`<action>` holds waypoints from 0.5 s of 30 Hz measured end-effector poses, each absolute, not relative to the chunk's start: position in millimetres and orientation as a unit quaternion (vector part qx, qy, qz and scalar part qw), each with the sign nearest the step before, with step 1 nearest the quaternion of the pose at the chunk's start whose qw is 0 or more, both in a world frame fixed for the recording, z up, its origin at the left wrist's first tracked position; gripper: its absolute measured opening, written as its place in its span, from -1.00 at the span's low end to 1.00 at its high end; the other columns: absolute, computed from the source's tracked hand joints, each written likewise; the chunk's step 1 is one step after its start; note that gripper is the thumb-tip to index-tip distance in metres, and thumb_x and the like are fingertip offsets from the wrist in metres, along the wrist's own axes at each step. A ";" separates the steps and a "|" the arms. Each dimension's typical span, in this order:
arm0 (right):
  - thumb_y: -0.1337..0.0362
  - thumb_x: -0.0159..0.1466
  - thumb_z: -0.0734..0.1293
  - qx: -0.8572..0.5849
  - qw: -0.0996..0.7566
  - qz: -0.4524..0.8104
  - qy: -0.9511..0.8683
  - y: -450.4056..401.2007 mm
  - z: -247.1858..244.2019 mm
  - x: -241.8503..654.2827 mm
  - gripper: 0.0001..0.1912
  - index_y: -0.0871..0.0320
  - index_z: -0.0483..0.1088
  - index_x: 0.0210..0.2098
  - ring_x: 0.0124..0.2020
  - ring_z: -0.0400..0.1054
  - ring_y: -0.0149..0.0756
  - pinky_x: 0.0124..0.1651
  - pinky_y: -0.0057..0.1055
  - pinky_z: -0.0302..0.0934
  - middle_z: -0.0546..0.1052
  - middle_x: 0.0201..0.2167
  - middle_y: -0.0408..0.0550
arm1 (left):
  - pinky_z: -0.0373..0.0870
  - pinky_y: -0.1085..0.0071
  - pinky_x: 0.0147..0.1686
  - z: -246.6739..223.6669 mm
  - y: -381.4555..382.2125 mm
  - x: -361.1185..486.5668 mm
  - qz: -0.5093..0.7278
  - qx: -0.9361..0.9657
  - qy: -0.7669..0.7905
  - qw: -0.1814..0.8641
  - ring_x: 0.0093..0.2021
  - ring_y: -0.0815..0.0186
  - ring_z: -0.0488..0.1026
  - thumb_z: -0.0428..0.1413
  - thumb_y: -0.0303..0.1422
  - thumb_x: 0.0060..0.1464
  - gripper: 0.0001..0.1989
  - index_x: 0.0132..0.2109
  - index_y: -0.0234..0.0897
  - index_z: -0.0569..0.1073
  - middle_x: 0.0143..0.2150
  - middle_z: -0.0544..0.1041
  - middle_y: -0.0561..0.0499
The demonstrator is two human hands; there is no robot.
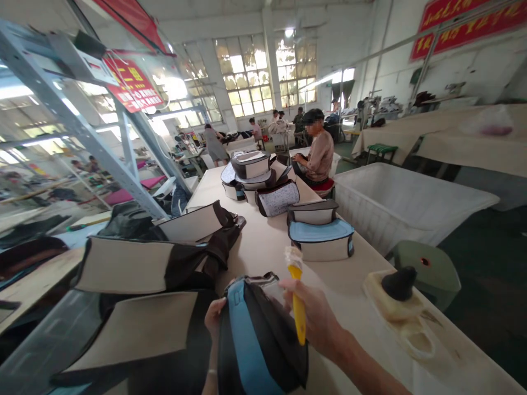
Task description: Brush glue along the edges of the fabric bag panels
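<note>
Shows a large white bin (362, 216) beside a seated person (321, 151), tall windows (245, 77) behind, and a red banner (469, 30) high on the right wall (373, 46).

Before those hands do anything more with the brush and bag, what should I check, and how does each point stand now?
1. Yellow-handled brush gripped: ok, in the right hand.
2. Black fabric bag with a blue band supported: ok, the left hand is at its side.
3. Whitish bristles pointing up: ok, above the gripping fingers.
4. Wet coating on the bristles: cannot tell.
5. Pale yellowish container with a black cone-shaped piece on the table: ok, right of the right hand.
6. Left hand free: not ok, occupied with the bag.
</note>
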State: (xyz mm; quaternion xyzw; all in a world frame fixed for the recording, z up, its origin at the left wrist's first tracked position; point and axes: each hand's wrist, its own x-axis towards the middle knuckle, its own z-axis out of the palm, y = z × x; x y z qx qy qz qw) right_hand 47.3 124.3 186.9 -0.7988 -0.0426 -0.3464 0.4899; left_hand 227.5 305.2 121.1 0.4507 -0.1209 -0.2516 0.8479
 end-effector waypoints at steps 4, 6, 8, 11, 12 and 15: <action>0.20 0.12 0.44 -0.839 0.412 -0.355 0.027 136.9 167.9 28.6 -0.67 0.09 0.23 -0.24 -0.48 0.35 -0.31 -0.42 -0.42 0.27 0.46 -0.40 -0.11 | 0.52 0.28 -0.38 136.3 297.8 218.1 -0.157 0.472 -0.030 0.867 -0.45 0.18 0.52 0.25 -0.28 -0.26 -0.89 -0.53 -0.19 0.49 -0.59 0.52 0.12; 0.28 0.15 0.39 -0.839 0.395 -0.372 0.043 138.9 157.9 27.5 -0.74 0.07 0.18 -0.29 -0.54 0.29 -0.38 -0.48 -0.48 0.22 0.41 -0.46 -0.18 | 0.53 0.26 -0.30 148.7 285.0 207.2 -0.180 0.461 -0.006 0.869 -0.33 0.14 0.57 0.25 -0.28 -0.25 -0.78 -0.33 -0.20 0.56 -0.40 0.62 0.07; 0.36 0.26 0.26 -0.824 0.393 -0.405 0.043 136.0 151.6 30.7 -0.84 0.06 0.14 -0.36 -0.59 0.21 -0.45 -0.52 -0.55 0.15 0.32 -0.53 -0.24 | 0.53 0.25 -0.20 162.1 269.4 197.7 -0.211 0.459 -0.019 0.863 -0.23 0.12 0.58 0.26 -0.27 -0.19 -0.64 -0.15 -0.20 0.55 -0.25 0.64 0.03; 0.36 0.31 0.20 -0.789 0.404 -0.459 0.055 126.0 149.7 37.1 -0.80 0.07 0.11 -0.43 -0.61 0.15 -0.49 -0.54 -0.59 0.11 0.24 -0.57 -0.27 | 0.49 0.27 -0.09 176.6 249.3 192.3 -0.227 0.483 -0.071 0.843 -0.11 0.14 0.56 0.26 -0.15 -0.06 -0.54 0.00 -0.19 0.48 -0.13 0.61 0.00; 0.35 0.32 0.21 -0.775 0.408 -0.479 0.062 122.3 150.4 38.6 -0.80 0.08 0.12 -0.43 -0.61 0.15 -0.49 -0.53 -0.59 0.12 0.24 -0.56 -0.26 | 0.47 0.27 -0.07 178.5 245.2 193.2 -0.224 0.486 -0.092 0.839 -0.06 0.15 0.54 0.24 -0.08 -0.02 -0.52 0.02 -0.19 0.46 -0.07 0.59 -0.03; 0.29 0.32 0.25 -0.745 0.403 -0.523 0.092 111.0 154.1 40.2 -0.79 0.08 0.14 -0.43 -0.61 0.19 -0.47 -0.54 -0.58 0.16 0.28 -0.56 -0.26 | 0.42 0.32 0.00 174.5 243.8 200.9 -0.168 0.490 -0.135 0.844 0.07 0.17 0.45 0.16 0.07 0.01 -0.48 -0.03 -0.22 0.51 0.05 0.54 -0.10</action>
